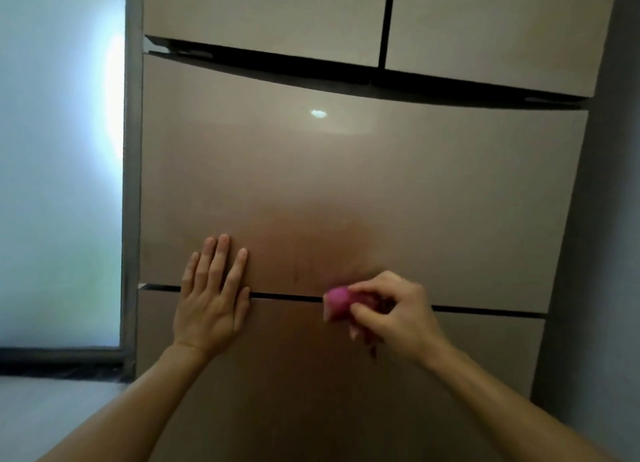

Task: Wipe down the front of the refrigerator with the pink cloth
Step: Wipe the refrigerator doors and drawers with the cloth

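From your right hand [394, 309], which grips the bunched pink cloth [337, 299], the glossy beige refrigerator front [346, 184] lies open from 10 to 2 o'clock. At 9 o'clock your left hand [211, 299] lies flat across the dark drawer seam [287, 297], blocking it. At 3 o'clock a plain grey wall [613, 219] hems you in.

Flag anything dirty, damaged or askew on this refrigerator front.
Faint dark vertical streaks mark the middle drawer front, just above the seam and left of the pink cloth gripped by the right hand.

I see a glossy, smooth beige refrigerator [346, 171] front with a light glare at frame centre; the pink cloth [337, 302] looks soft.
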`<state>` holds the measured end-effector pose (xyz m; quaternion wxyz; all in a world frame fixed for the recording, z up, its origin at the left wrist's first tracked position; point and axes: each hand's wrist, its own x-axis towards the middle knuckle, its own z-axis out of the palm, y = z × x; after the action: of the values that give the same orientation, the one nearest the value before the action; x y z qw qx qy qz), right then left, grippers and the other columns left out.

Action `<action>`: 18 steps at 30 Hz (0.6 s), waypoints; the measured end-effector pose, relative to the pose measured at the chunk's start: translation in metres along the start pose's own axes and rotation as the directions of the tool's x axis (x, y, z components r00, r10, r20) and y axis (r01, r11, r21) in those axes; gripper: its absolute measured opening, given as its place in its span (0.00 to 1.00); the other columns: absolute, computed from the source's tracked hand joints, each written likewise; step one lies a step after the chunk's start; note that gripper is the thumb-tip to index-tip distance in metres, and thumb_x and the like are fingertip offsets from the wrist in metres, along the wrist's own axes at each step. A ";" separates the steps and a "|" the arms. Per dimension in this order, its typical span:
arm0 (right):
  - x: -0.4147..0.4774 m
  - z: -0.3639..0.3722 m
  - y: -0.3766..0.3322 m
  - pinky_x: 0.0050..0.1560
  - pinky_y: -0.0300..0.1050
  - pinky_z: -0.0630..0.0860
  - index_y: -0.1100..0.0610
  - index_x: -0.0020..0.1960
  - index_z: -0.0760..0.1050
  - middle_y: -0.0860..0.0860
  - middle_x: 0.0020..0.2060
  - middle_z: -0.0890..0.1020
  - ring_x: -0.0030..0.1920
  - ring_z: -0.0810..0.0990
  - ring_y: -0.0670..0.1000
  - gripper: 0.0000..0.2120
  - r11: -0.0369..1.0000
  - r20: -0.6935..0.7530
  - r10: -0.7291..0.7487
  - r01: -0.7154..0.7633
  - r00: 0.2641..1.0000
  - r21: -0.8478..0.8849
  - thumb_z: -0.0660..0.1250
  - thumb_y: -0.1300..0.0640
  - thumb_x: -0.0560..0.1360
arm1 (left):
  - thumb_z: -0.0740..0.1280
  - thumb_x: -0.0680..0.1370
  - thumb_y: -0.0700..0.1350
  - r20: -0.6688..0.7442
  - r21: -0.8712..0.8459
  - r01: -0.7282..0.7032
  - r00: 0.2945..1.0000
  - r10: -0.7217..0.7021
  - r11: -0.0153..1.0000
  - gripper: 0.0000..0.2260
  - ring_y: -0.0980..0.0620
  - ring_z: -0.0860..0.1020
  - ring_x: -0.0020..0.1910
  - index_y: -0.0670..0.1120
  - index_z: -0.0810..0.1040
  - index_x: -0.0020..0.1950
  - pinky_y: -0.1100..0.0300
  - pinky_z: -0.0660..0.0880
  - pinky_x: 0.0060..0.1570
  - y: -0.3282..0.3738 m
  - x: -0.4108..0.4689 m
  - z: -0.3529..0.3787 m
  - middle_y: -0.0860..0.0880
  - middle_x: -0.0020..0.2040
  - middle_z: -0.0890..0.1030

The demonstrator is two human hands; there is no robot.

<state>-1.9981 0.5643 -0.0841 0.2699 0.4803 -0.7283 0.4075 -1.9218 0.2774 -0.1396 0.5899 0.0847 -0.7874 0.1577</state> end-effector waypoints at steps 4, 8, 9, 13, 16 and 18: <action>0.066 -0.042 -0.006 0.45 0.37 0.69 0.48 0.56 0.79 0.49 0.48 0.75 0.45 0.76 0.49 0.13 0.980 -0.607 0.015 -0.133 0.795 -0.151 0.70 0.53 0.72 | 0.54 0.80 0.52 -0.037 -0.009 -0.021 0.999 0.021 1.000 0.27 0.39 0.54 0.77 0.43 0.58 0.77 0.45 0.50 0.76 -0.003 -0.001 0.004 0.38 0.77 0.58; 0.066 0.009 -0.004 0.46 0.43 0.70 0.50 0.61 0.78 0.55 0.51 0.74 0.49 0.74 0.54 0.15 0.929 -0.610 -0.063 -0.177 0.790 -0.324 0.67 0.52 0.74 | 0.54 0.81 0.52 -0.055 -0.024 -0.028 0.998 0.026 0.999 0.27 0.40 0.54 0.78 0.43 0.58 0.77 0.44 0.51 0.76 -0.004 -0.002 0.006 0.38 0.77 0.58; 0.053 0.028 -0.007 0.46 0.43 0.71 0.50 0.60 0.78 0.54 0.50 0.74 0.48 0.74 0.53 0.15 0.926 -0.524 -0.137 -0.080 0.840 -0.370 0.68 0.53 0.74 | 0.54 0.81 0.52 -0.058 -0.021 -0.031 0.998 0.030 0.999 0.27 0.40 0.54 0.78 0.43 0.58 0.78 0.44 0.52 0.76 -0.004 -0.002 0.006 0.38 0.77 0.58; 0.010 0.064 -0.026 0.42 0.42 0.75 0.45 0.53 0.81 0.43 0.43 0.74 0.41 0.75 0.45 0.13 0.954 0.135 -0.102 0.135 0.986 -0.266 0.73 0.51 0.69 | 0.54 0.81 0.52 -0.050 -0.033 -0.046 0.998 0.045 0.998 0.27 0.40 0.54 0.78 0.44 0.56 0.78 0.45 0.52 0.76 -0.006 -0.003 0.005 0.38 0.78 0.57; 0.035 0.036 -0.041 0.40 0.37 0.72 0.42 0.46 0.81 0.41 0.39 0.79 0.39 0.78 0.43 0.10 0.999 0.033 -0.037 0.037 0.999 0.002 0.74 0.51 0.66 | 0.53 0.81 0.52 -0.044 -0.038 -0.054 0.998 0.053 0.998 0.27 0.40 0.54 0.78 0.44 0.56 0.78 0.44 0.52 0.75 -0.007 -0.004 0.006 0.39 0.78 0.56; 0.070 0.015 -0.043 0.41 0.39 0.73 0.43 0.50 0.80 0.45 0.42 0.79 0.40 0.78 0.45 0.09 0.993 -0.345 -0.053 0.015 0.937 -0.114 0.72 0.51 0.70 | 0.53 0.81 0.52 -0.043 -0.034 -0.056 0.998 0.055 0.998 0.26 0.40 0.54 0.77 0.43 0.57 0.78 0.44 0.52 0.75 -0.008 -0.003 0.008 0.39 0.78 0.56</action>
<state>-1.9859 0.5089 -0.0222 0.4271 0.3979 -0.6820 0.4407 -1.9251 0.2669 -0.1436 0.6033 0.0490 -0.7795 0.1616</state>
